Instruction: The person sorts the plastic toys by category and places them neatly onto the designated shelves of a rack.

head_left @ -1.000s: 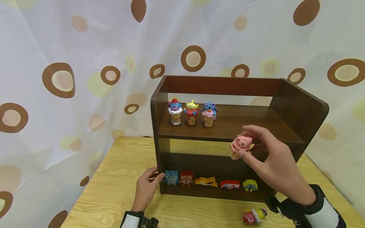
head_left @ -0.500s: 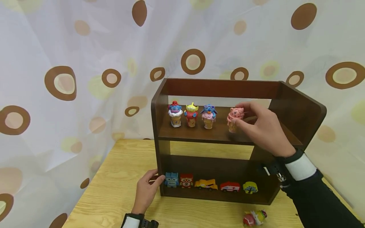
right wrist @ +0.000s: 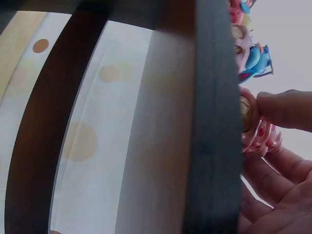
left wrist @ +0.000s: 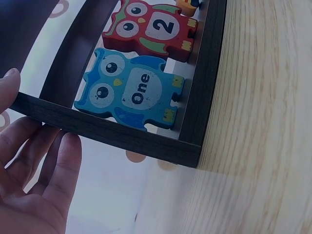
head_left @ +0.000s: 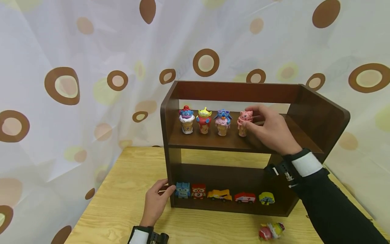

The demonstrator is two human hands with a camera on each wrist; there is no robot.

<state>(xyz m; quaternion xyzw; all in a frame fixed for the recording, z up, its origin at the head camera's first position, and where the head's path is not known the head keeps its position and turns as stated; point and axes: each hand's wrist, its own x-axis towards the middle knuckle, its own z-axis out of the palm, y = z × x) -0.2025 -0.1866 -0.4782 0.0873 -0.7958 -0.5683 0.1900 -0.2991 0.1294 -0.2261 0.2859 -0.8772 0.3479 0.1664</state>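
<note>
My right hand [head_left: 271, 130] pinches a pink ice-cream-cone figurine [head_left: 244, 121] between thumb and fingers. The figurine is upright at the upper board of a dark brown two-tier shelf [head_left: 207, 147], just right of a blue cone figurine [head_left: 223, 122]. In the right wrist view the shelf board's edge hides part of the pink figurine [right wrist: 263, 136]. My left hand [head_left: 155, 203] grips the shelf's left side panel low down, thumb on the inner side and fingers outside, as the left wrist view shows. Close to it stands a blue owl block [left wrist: 129, 90] marked One.
A red-and-yellow figurine [head_left: 204, 120] and a white-topped one [head_left: 187, 119] stand further left on the upper board. Below are a red owl block [head_left: 199, 191], a yellow vehicle [head_left: 220, 195], a red ambulance [head_left: 245, 197] and a yellow tree piece [head_left: 266, 198]. Another colourful toy [head_left: 271, 231] lies on the table.
My right hand has carried the pink figurine from in front of the shelf up to the upper board, then left toward the blue figurine. The left hand has stayed on the side panel.
</note>
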